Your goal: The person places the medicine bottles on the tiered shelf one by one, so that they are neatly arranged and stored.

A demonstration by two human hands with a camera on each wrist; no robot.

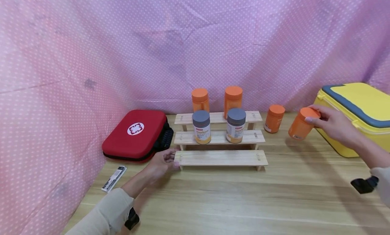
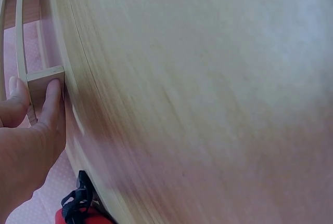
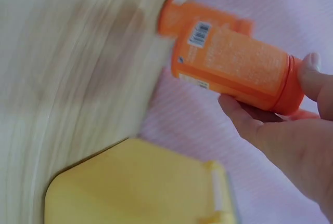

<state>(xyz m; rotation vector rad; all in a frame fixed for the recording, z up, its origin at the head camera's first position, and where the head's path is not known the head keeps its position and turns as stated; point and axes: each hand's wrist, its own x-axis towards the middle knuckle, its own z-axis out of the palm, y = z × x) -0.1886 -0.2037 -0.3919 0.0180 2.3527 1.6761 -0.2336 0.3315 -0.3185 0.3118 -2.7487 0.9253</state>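
My right hand (image 1: 338, 126) grips an orange bottle (image 1: 300, 125) by its lid, tilted and lifted off the table. In the right wrist view the bottle (image 3: 234, 68) shows a barcode on its label. Another orange bottle (image 1: 274, 119) stands just left of it. At the left end of the three-tier wooden rack (image 1: 220, 158), my left hand (image 1: 159, 164) pinches the lowest step between thumb and fingers. Two grey-lidded jars (image 1: 202, 130) (image 1: 236, 128) stand on the middle step. On the top step are two orange bottles (image 1: 200, 98) (image 1: 233, 99), partly hidden by the jars.
A red first-aid case (image 1: 135, 133) lies left of the rack, with a small white packet (image 1: 114, 178) in front of it. The yellow box (image 1: 359, 106) with a grey-trimmed lid stands at the right. Behind everything hangs a pink dotted cloth (image 1: 195, 52).
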